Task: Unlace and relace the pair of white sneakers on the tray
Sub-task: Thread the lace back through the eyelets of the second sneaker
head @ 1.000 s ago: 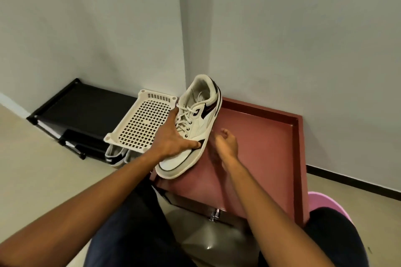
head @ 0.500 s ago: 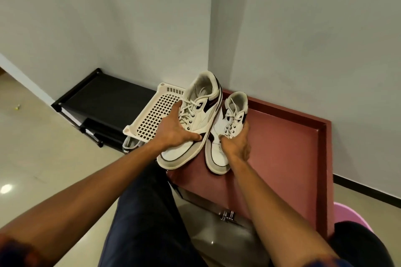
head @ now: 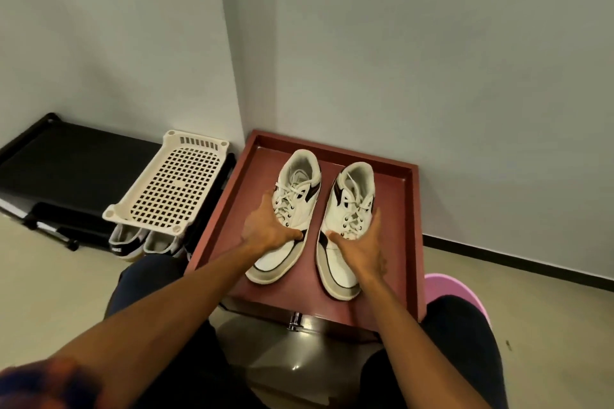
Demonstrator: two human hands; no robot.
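Head cam: my left hand (head: 265,230) grips left sneaker (head: 299,197), thumb over vamp; right hand (head: 362,247) grips right sneaker (head: 357,191) likewise. Tray (head: 411,242) under both.

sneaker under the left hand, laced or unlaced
Laced. White laces cross between the eyelets of the sneaker under the left hand.
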